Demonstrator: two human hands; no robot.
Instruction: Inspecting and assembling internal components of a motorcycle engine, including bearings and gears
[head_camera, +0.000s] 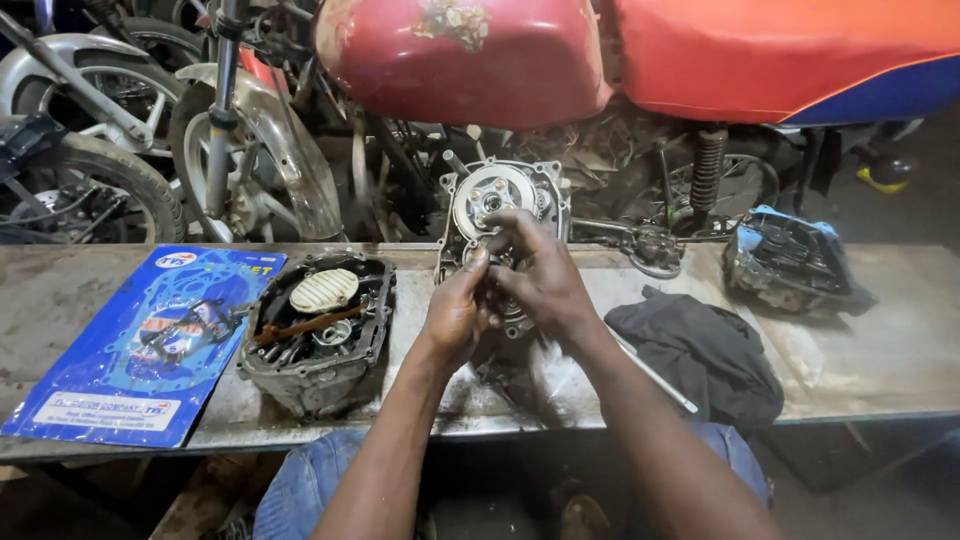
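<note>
Two bare hands meet over an engine crankcase half (500, 215) that stands upright on the metal workbench (880, 350), straight ahead of the person's knees. The left hand (455, 315) is curled against the lower face of the case; its fingertips are hidden behind the other hand, so I cannot tell whether it pinches a small part or only steadies the casting. The right hand (540, 275) lies across the middle of the case with fingers bent onto it, gripping or pressing something there that the palm covers.

Judging from how things lie, the engine is already well stripped: the case is off the motorcycle and open, its round clutch or gear plate (488, 192) showing bare above the hands. Just left of the hands a removed engine cover (318, 330) lies inside-up on the bench, dirty, with loose parts resting in it. Further left, a flat blue gasket packet (130, 345) lies flat beside it, with gaskets showing through its front, which suggests that reassembly with fresh gaskets is not yet begun. To the right, a dark rag (705, 350) is heaped over a long metal rod (655, 375), and past it sits another oily engine part (790, 260) on blue plastic.

Beyond the bench stands a motorcycle with a red tank (470, 55) and an open gap in its frame.
</note>
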